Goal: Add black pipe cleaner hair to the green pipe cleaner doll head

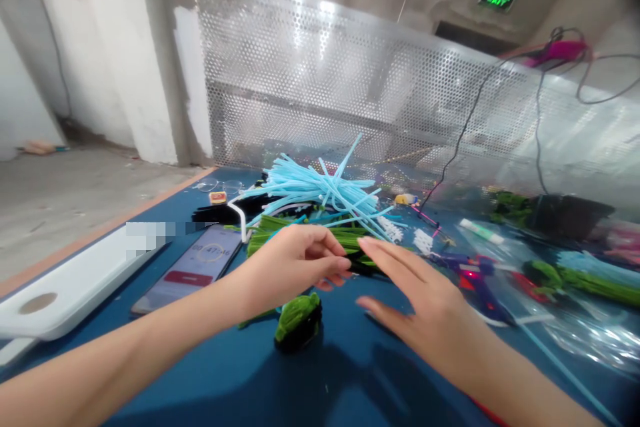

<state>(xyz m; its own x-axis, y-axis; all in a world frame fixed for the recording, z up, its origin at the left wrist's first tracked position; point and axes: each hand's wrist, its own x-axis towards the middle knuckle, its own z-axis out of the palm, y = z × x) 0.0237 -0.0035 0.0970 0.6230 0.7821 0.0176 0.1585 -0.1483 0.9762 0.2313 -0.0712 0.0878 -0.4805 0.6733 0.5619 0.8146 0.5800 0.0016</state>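
Note:
My left hand point(300, 257) is closed in a pinch, its thumb and fingertips together above the middle of the table. A dark strip point(359, 260) shows right by those fingertips; I cannot tell whether it is held. Facing it, my right hand point(425, 300) is open, thumb and fingers apart, the fingertips close to the same strip. Just below my left hand a green and black fuzzy bundle point(299, 321) lies on the blue table point(240, 380). Behind both hands is a pile of green pipe cleaners point(270, 230), with light blue pipe cleaners point(320, 183) heaped beyond.
Left of the hands lie a phone point(195, 267) showing a timer and a long white board-like object point(85, 280). To the right are a glue gun point(477, 280), a glue tube point(481, 232) and clear plastic wrap point(595, 333). A perforated metal panel point(300, 67) stands behind.

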